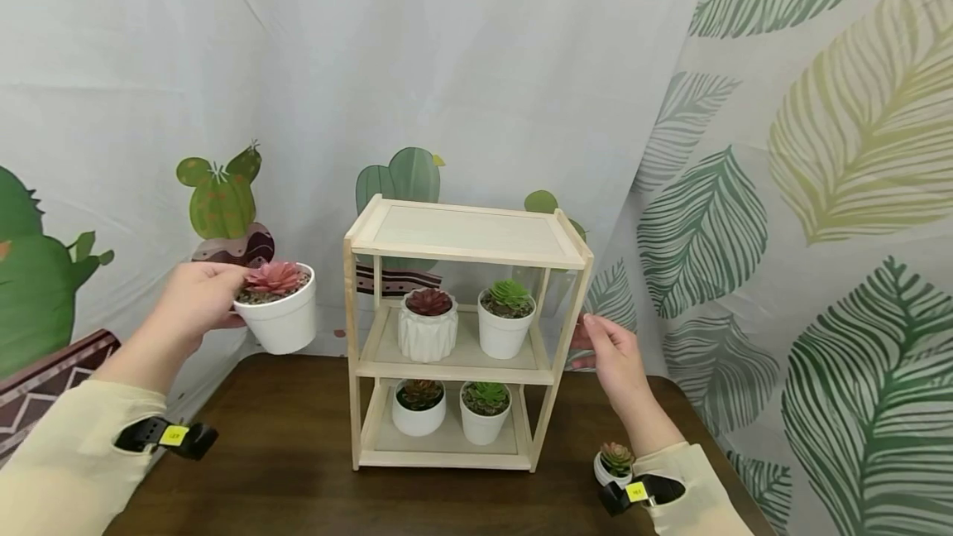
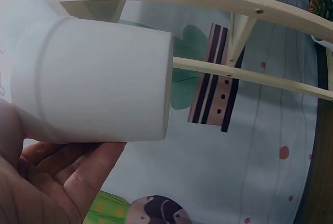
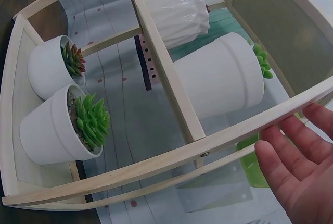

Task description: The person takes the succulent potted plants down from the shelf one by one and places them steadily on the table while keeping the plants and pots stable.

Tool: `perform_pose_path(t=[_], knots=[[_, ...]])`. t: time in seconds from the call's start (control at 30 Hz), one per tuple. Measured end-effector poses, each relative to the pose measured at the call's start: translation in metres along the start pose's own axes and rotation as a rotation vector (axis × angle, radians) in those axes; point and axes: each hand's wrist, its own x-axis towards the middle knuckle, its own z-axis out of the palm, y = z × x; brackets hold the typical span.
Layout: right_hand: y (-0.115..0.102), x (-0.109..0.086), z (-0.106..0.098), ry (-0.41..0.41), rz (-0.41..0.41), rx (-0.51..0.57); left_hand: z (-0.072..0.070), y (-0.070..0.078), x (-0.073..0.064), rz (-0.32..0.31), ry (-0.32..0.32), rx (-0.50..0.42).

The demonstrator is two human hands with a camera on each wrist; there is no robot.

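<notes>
Sleeves, cream, two (image 1: 67, 457): logged nearest us, a black band (image 1: 156, 434) at each wrist.

Pot, white, one (image 1: 286, 323), with pink plant (image 1: 274, 277): located in our left hand (image 1: 203, 302), which gripped it by the rim, fingers against the outer wall. It hung tilted above the desk (image 1: 260, 445), left of the wooden rack (image 1: 454, 371).

Handling, as we judged it: fairly light, stiff-walled, smooth enough to slip; whether breakable, we could not tell. Best hold, in our estimate: rim and outer wall together, thumb clear of the leaves, which looked easily bent.

Right hand (image 1: 616, 360): empty, fingers loosely extended at the rack's right side, well apart from the white pot.

Remaining stock: four potted plants (image 1: 506, 329), two each on middle and bottom shelves; one small potted plant (image 1: 616, 460), near our right wrist.
</notes>
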Motion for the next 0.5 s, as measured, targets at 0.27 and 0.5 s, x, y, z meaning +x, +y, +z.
perform_pose_path(t=[0.27, 0.5], knots=[[-0.001, -0.001, 0.0, -0.001, -0.009, 0.007, 0.008, -0.023, -0.006, -0.005, 0.011, -0.032], [0.0, 0.0, 0.001, -0.004, -0.012, -0.008, 0.017, -0.041, -0.013, 0.019, 0.048, 0.019]])
